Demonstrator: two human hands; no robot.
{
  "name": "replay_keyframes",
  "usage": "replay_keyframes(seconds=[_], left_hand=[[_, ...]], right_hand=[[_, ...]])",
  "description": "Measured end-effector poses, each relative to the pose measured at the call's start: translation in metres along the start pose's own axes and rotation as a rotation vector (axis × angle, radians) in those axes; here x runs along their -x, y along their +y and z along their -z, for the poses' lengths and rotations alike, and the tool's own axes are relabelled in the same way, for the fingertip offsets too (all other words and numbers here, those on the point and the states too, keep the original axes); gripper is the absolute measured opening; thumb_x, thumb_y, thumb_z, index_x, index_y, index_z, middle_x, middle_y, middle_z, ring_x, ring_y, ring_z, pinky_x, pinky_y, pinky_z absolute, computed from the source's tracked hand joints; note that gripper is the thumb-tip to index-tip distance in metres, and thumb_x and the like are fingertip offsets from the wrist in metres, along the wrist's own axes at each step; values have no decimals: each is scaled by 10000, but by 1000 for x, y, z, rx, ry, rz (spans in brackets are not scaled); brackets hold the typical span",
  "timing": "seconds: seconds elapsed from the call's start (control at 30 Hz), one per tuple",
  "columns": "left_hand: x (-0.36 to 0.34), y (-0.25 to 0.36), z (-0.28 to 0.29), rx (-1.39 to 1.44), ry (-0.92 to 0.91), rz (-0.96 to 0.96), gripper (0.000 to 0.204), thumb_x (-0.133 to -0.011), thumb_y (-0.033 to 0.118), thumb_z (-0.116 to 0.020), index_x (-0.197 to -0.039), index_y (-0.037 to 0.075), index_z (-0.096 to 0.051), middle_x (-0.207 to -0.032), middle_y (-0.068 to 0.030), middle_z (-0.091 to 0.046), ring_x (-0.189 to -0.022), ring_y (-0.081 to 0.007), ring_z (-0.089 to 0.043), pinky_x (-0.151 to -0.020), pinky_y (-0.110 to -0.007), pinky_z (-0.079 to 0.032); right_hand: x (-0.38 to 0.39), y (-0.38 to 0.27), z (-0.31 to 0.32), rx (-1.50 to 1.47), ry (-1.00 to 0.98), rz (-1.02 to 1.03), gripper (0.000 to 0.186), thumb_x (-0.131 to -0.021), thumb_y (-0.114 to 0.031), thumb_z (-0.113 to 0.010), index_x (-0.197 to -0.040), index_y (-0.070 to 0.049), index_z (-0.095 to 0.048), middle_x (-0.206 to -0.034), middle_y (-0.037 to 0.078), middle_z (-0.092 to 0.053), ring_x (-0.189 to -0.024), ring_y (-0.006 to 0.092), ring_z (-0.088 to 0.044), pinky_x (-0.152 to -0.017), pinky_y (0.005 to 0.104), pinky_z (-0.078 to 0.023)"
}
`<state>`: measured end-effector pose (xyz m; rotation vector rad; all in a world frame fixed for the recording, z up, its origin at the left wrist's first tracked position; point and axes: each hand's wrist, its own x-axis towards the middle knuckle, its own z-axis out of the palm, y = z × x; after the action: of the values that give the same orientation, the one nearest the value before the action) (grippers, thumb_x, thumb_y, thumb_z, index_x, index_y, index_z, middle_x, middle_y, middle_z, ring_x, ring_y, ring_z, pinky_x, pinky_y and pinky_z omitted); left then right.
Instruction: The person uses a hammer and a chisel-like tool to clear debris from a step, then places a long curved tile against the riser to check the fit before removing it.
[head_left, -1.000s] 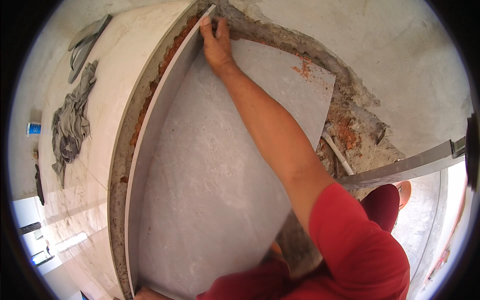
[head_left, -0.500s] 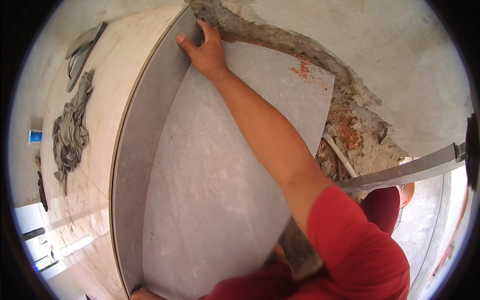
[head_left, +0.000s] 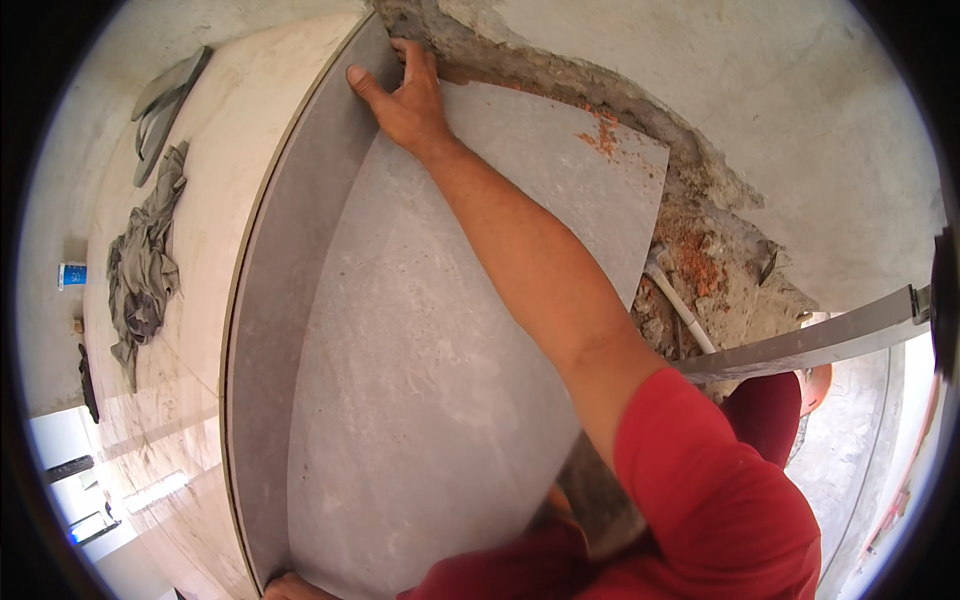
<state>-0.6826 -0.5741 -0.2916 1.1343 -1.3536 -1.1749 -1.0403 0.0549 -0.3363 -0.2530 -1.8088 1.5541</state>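
Observation:
A long grey tile strip (head_left: 275, 330) stands upright along the edge of a cream marble-look slab (head_left: 200, 300). Against the strip's far end my right hand (head_left: 412, 112) presses with thumb and fingers spread; its arm reaches across from the lower right. Below lies a large grey tile (head_left: 430, 350), flat, with orange crumbs on its far right corner. At the near end of the strip, only part of my left hand (head_left: 293, 588) shows at the lower edge. It touches the strip there, and its fingers are mostly hidden.
On the slab lie a crumpled grey cloth (head_left: 145, 265) and a dark flip-flop (head_left: 165, 110). A blue cup (head_left: 72, 275) is at far left. Broken mortar and a light-handled hammer (head_left: 682, 308) lie right of the tile. A grey metal bar (head_left: 810, 340) juts in from the right.
Both hands keep their places. My right thumb and fingers have shifted very slightly on the strip; the tiles show no clear movement.

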Motion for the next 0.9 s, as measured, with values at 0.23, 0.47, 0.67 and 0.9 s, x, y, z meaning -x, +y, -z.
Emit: replay_keyframes(seconds=[0.23,0.47,0.67,0.9], left_hand=[[-1,7,12,-7,16,52,565,-976,309,-476,-1378,-80,-554,-1351,-245,-598,-1231,-445,-582,-984,-541,-582],[-11,35,27,-9,57,274,567,-978,299,-479,-1392,-81,-547,-1361,-248,-594,-1240,-453,-579,-987,-539,-585],[-13,46,46,51,-155,449,508,-980,207,-480,-1379,-105,-526,-1363,-240,-574,-1219,-413,-602,-974,-486,-614],[19,8,70,198,-240,447,490,-958,60,-539,-1350,-207,-417,-1309,-290,-554,-1186,-407,-615,-993,-456,-613]], right_hand=[[2,-11,6,-147,-16,-121,958,-898,-759,-589,-1469,-25,-362,-1413,262,-380,-1378,427,-401,-1133,531,-382],[2,-14,13,-155,-9,-154,1013,-893,-766,-564,-1525,-11,-324,-1470,281,-349,-1410,439,-361,-1163,532,-336],[-3,-12,9,-346,25,-237,1055,-917,-750,-500,-1569,40,-250,-1542,297,-314,-1472,415,-304,-1218,480,-229],[1,3,13,-696,167,-418,629,-947,-653,-514,-1296,-130,-508,-1227,134,-536,-1145,277,-529,-1008,442,-429]])
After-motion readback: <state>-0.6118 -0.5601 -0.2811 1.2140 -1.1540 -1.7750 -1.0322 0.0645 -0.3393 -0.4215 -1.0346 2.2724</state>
